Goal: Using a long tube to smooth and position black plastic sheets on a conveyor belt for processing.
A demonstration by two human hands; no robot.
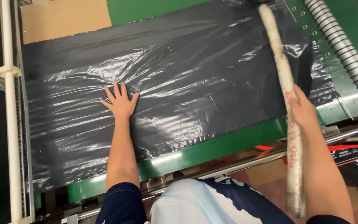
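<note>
A wide sheet of black plastic film [195, 70] lies spread and wrinkled over a green machine table [212, 149]. My left hand [120, 102] rests flat on the film with fingers spread, left of the middle. My right hand [302, 108] grips a long whitish wrapped tube [286, 89] with red writing on it. The tube runs from the film's far right corner back past my forearm, and its far end sits over the film.
A ribbed metal roller [344, 45] runs diagonally at the far right. A white rail [8, 108] stands along the left side. Brown cardboard [63, 18] lies at the back left. A metal bar [245, 164] lines the table's near edge.
</note>
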